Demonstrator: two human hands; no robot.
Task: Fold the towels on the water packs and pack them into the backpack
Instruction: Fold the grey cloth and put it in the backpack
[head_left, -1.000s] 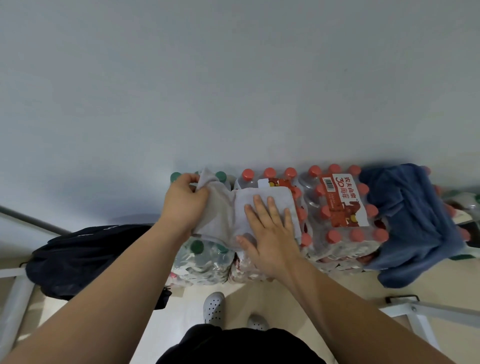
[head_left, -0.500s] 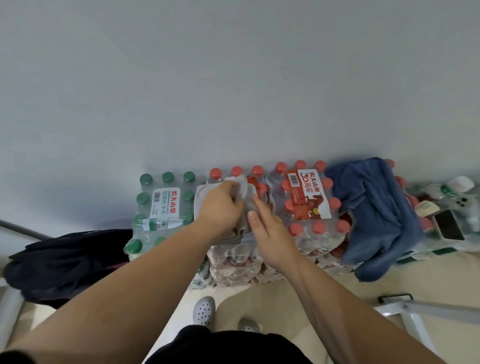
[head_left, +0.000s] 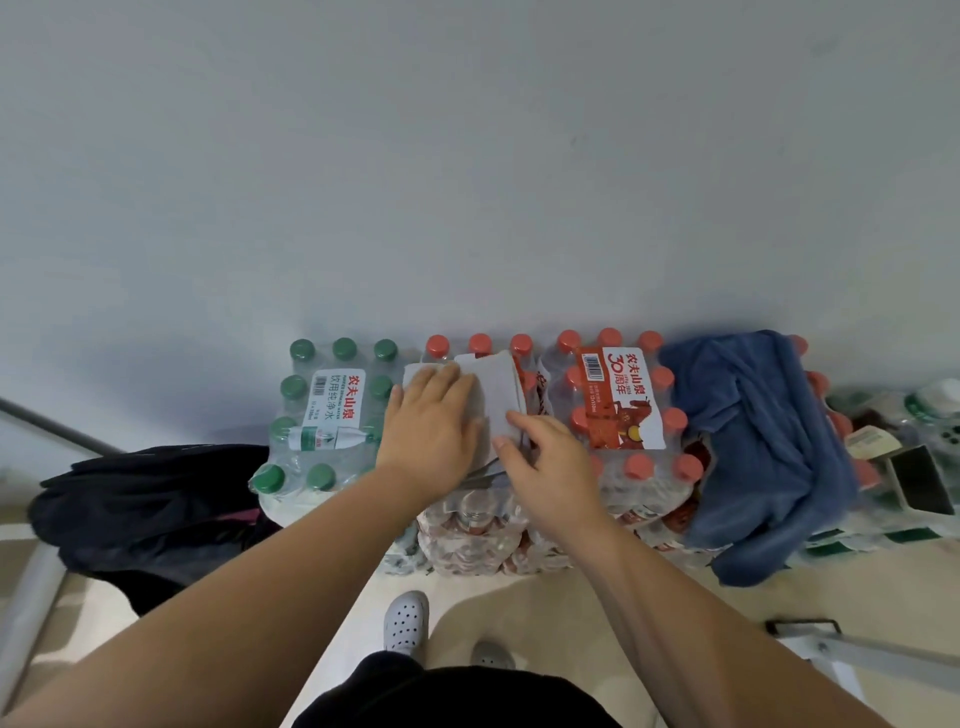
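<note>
Pressing my spread left hand (head_left: 431, 431) on the nearly folded grey towel (head_left: 493, 395) atop the red-capped water pack (head_left: 467, 525), right hand (head_left: 550, 462) pinching its edge, I judge the blue towel (head_left: 753, 441) right of it unfolded and the backpack (head_left: 156, 499) unpacked.

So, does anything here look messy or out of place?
The crumpled dark blue towel is draped askew over the red-capped water bottle packs at the right, one end hanging off the front. The folded white towel looks tidy.
</note>
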